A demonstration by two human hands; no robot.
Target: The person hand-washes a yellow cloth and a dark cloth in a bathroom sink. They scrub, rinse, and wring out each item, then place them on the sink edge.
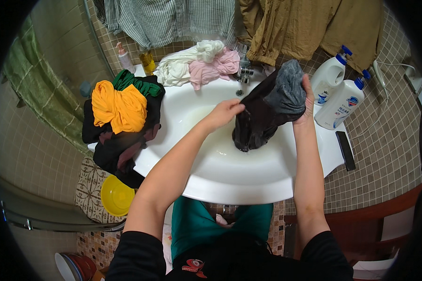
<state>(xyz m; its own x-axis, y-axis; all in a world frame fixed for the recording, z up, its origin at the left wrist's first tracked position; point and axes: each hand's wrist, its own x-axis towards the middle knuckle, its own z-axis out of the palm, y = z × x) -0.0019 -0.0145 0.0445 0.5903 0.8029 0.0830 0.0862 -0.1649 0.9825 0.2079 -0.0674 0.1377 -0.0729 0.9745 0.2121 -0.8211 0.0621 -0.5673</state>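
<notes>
A wet dark garment (258, 119) hangs from both hands over a white washbasin (237, 189), its lower end reaching the cloudy water (211, 151). My left hand (225, 114) pinches the garment's left edge between thumb and fingers. On the other side, my right hand (306, 102) grips it from the right, supporting a bunched grey cloth part (288, 87) at the top. Whether the grey part belongs to the same garment, I cannot tell. Behind it stands the chrome faucet (245, 68).
Yellow cloth (117, 107), green cloth (137, 84) and black clothes (116, 158) are heaped on the basin's left side. White cloth (176, 65) and pink cloth (212, 66) lie behind. Two pump bottles (341, 105) stand at right beside a black bar (345, 151). A yellow basin (117, 195) sits below left.
</notes>
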